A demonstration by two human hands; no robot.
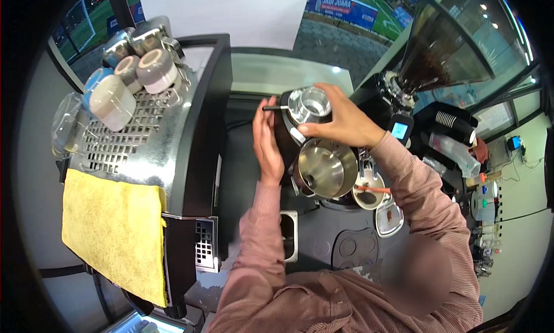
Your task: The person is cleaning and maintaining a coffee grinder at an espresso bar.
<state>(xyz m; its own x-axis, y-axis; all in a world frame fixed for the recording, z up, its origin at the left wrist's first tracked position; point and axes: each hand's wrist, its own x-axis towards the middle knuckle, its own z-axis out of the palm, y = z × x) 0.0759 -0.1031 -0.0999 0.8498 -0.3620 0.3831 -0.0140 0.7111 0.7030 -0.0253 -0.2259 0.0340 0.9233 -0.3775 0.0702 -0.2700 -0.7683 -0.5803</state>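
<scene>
My right hand [339, 116] is around a clear round container [309, 104] on top of a black countertop machine [288, 136], thumb on the near side and fingers over the far rim. Upright along the machine's left side is my left hand [268, 145], fingers straight and holding nothing. Whether its palm touches the casing is hard to tell. A thin black rod [275, 108] sticks out to the left by its fingertips. Just nearer to me, below my right hand, sits a round steel vessel [326, 168] with a shiny inside.
An espresso machine [203, 129] stands left, with cups [113, 101] on top and a yellow cloth [112, 233] over its front edge. To the right are a coffee grinder [446, 56] with a large hopper, a bowl [368, 196] with an orange-handled tool, and a black tamping mat [355, 248].
</scene>
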